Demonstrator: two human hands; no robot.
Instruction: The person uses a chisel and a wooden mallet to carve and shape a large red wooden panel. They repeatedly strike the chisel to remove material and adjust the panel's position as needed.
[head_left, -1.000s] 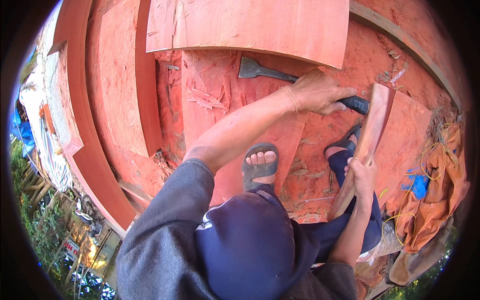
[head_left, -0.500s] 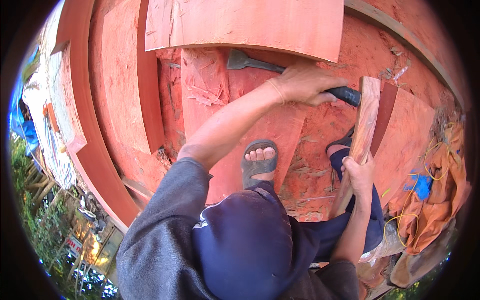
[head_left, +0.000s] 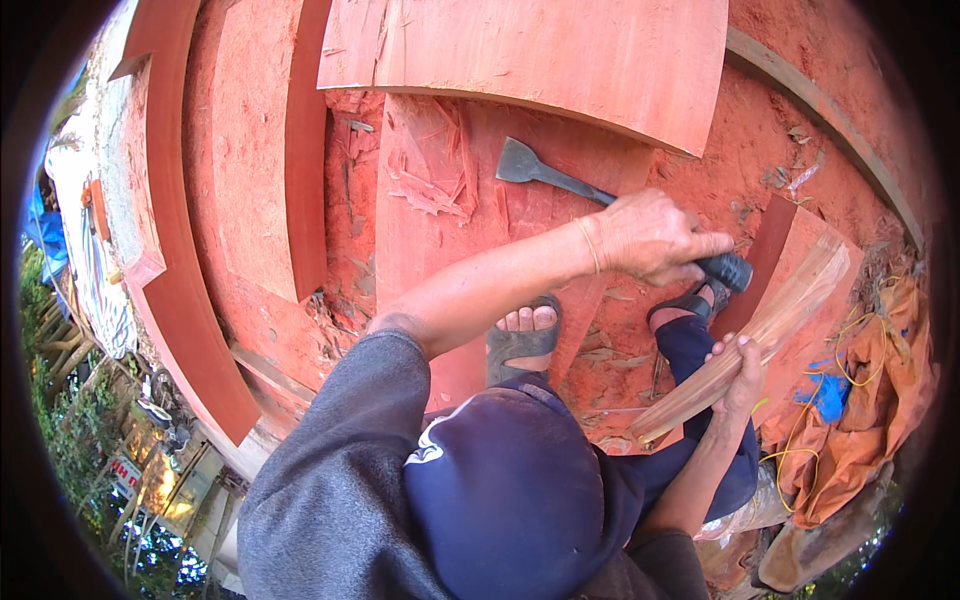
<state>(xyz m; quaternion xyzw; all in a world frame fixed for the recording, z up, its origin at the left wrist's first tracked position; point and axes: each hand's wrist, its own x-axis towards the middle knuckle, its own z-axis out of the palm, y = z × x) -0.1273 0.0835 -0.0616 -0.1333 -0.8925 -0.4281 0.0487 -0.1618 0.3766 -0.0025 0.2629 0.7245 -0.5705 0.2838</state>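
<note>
My left hand (head_left: 655, 240) is closed around a wide, flat-bladed chisel (head_left: 570, 183), whose black handle end sticks out past my fingers to the right. The blade points left over a reddish wooden board (head_left: 420, 260) with torn shavings (head_left: 435, 190) on it. Over on the right, my right hand (head_left: 738, 378) grips a pale brown wooden club (head_left: 790, 310) around its lower part. The club slants up to the right, its thick end apart from the chisel handle. My sandaled left foot (head_left: 525, 335) rests on the board.
A large curved red plank (head_left: 530, 50) lies at the far side. More cut timbers (head_left: 185, 250) stand at the left. An orange tarp (head_left: 880, 400) with yellow cord and a blue scrap (head_left: 830, 395) lies at the right. Red sawdust and chips cover the ground.
The chisel has moved right and nearer, its blade coming away from the plank's edge. The club has swung right from beside the chisel handle, tilting over.
</note>
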